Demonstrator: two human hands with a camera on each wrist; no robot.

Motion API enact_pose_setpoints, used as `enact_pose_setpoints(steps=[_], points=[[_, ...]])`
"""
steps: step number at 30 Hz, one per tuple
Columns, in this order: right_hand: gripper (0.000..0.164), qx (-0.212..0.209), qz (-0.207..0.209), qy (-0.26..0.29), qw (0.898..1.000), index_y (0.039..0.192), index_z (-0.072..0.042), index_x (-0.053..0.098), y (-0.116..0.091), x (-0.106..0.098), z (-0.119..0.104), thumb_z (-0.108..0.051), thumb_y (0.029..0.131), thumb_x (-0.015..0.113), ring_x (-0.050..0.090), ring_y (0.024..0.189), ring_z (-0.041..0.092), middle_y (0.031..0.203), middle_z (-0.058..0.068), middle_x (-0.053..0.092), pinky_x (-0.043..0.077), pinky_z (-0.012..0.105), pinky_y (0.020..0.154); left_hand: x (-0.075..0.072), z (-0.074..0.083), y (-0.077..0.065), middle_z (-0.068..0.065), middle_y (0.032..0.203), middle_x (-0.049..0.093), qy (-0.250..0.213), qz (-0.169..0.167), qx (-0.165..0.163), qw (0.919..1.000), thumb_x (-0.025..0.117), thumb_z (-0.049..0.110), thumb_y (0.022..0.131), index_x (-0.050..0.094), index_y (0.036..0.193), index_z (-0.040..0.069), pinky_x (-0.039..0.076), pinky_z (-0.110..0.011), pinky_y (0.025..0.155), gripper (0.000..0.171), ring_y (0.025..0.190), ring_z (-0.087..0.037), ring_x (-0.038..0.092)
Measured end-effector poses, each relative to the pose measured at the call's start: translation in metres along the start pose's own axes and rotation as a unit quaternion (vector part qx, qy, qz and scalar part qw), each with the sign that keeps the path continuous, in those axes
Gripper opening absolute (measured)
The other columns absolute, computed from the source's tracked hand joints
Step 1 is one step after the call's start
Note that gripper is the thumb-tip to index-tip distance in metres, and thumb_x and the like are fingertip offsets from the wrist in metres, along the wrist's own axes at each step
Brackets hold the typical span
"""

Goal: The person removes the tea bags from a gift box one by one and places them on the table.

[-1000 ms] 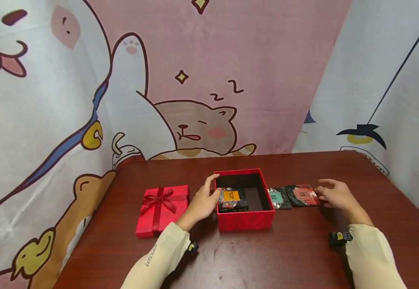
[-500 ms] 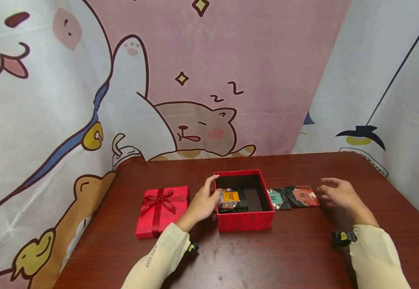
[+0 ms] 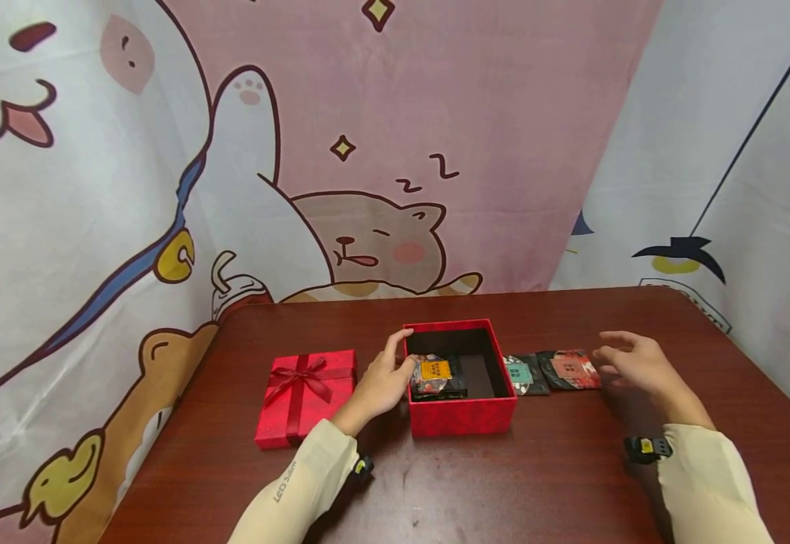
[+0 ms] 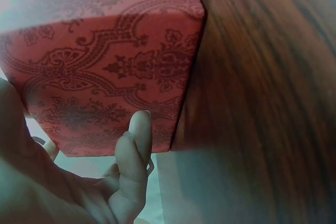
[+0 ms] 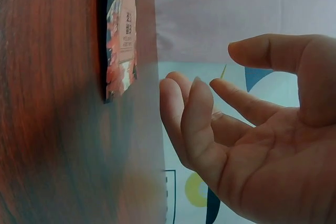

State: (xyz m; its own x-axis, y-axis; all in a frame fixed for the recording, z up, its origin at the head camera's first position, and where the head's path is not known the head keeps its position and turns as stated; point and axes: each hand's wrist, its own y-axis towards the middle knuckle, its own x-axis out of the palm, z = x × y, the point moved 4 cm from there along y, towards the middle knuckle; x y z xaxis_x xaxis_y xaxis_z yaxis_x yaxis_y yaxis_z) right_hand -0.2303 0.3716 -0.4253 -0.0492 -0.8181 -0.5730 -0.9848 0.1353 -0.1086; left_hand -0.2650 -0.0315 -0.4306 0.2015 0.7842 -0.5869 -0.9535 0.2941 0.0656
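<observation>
My left hand (image 3: 382, 381) grips the left wall of an open red gift box (image 3: 463, 418), thumb at the rim. In the left wrist view, fingers lie against the box's patterned side (image 4: 105, 72). Inside, at the left, lies a small stack of dark sachets, the top sachet (image 3: 438, 372) with an orange label. Two more lie on the table right of the box: a teal-labelled sachet (image 3: 529, 376) and a red, pink-labelled sachet (image 3: 573, 369). Just right of the red one hovers my right hand (image 3: 642, 368), fingers loosely bent, holding nothing; the right wrist view shows it apart from that sachet (image 5: 122, 40).
The red box lid (image 3: 308, 397) with a ribbon bow lies on the table left of the box. The dark brown table (image 3: 476, 491) ends at the back against a cartoon-printed cloth (image 3: 517, 136).
My right hand has drawn back slightly from the red sachet and risen a little, staying beside it. The left hand, box and sachets have stayed in place.
</observation>
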Motion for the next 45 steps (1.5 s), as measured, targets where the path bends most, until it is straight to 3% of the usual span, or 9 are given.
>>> enact_pose_setpoints(steps=[7,15,23,26,30,37,45], points=[[0.055,-0.009,-0.009,0.017,1.000,0.144,0.011,0.033,0.005,0.001,0.001,-0.018,0.101,0.049,0.070,0.086,0.019,0.122,0.034,0.061,0.057,0.039,0.066,-0.002,0.003,-0.002,-0.007,0.097,0.056,-0.001,0.003,0.007,1.0000,0.047,0.029,0.101,0.034,0.150,0.031,0.045,-0.041,0.074,0.051,0.081,-0.019,0.058],[0.052,-0.022,-0.008,0.008,1.000,0.144,0.011,0.034,-0.003,0.005,-0.016,-0.018,0.103,0.046,0.070,0.086,0.019,0.127,0.037,0.055,0.057,0.037,0.065,-0.002,0.003,-0.002,-0.010,0.107,0.057,0.002,0.006,0.002,1.0000,0.046,0.036,0.101,0.034,0.150,0.032,0.046,-0.045,0.078,0.051,0.092,-0.023,0.059],[0.050,-0.040,-0.014,-0.012,0.999,0.143,0.012,0.034,-0.008,0.006,-0.029,-0.017,0.104,0.045,0.070,0.089,0.018,0.128,0.037,0.055,0.057,0.037,0.066,-0.001,0.001,-0.001,-0.007,0.093,0.054,-0.005,-0.002,0.003,1.0000,0.047,0.030,0.102,0.033,0.150,0.033,0.044,-0.039,0.068,0.051,0.072,-0.019,0.057],[0.049,-0.048,-0.014,-0.019,0.999,0.143,0.013,0.035,-0.010,0.007,-0.033,-0.015,0.104,0.045,0.070,0.091,0.023,0.127,0.036,0.056,0.057,0.036,0.066,0.000,-0.001,-0.001,-0.007,0.094,0.055,-0.007,-0.003,0.004,1.0000,0.047,0.029,0.102,0.033,0.150,0.032,0.045,-0.040,0.069,0.051,0.073,-0.019,0.057],[0.048,-0.053,-0.009,-0.021,0.998,0.141,0.013,0.037,-0.011,0.009,-0.038,-0.014,0.103,0.046,0.070,0.088,0.020,0.125,0.036,0.058,0.056,0.036,0.064,0.001,-0.001,-0.001,-0.007,0.095,0.056,-0.009,-0.001,0.009,0.9999,0.047,0.029,0.102,0.033,0.150,0.031,0.046,-0.040,0.071,0.051,0.077,-0.017,0.058],[0.048,-0.054,-0.010,-0.012,0.998,0.141,0.012,0.037,-0.012,0.012,-0.042,-0.015,0.103,0.047,0.069,0.091,0.021,0.125,0.036,0.057,0.057,0.037,0.066,0.001,-0.001,-0.001,-0.006,0.088,0.056,-0.011,0.000,0.013,0.9999,0.047,0.029,0.102,0.034,0.150,0.030,0.044,-0.038,0.067,0.050,0.070,-0.016,0.057],[0.048,-0.060,-0.012,0.003,0.998,0.142,0.011,0.038,-0.016,0.014,-0.051,-0.015,0.103,0.047,0.065,0.077,0.005,0.124,0.036,0.058,0.053,0.032,0.059,0.001,-0.001,-0.001,-0.006,0.087,0.055,-0.011,0.001,0.013,0.9999,0.047,0.032,0.102,0.034,0.150,0.031,0.044,-0.038,0.067,0.050,0.070,-0.017,0.056]])
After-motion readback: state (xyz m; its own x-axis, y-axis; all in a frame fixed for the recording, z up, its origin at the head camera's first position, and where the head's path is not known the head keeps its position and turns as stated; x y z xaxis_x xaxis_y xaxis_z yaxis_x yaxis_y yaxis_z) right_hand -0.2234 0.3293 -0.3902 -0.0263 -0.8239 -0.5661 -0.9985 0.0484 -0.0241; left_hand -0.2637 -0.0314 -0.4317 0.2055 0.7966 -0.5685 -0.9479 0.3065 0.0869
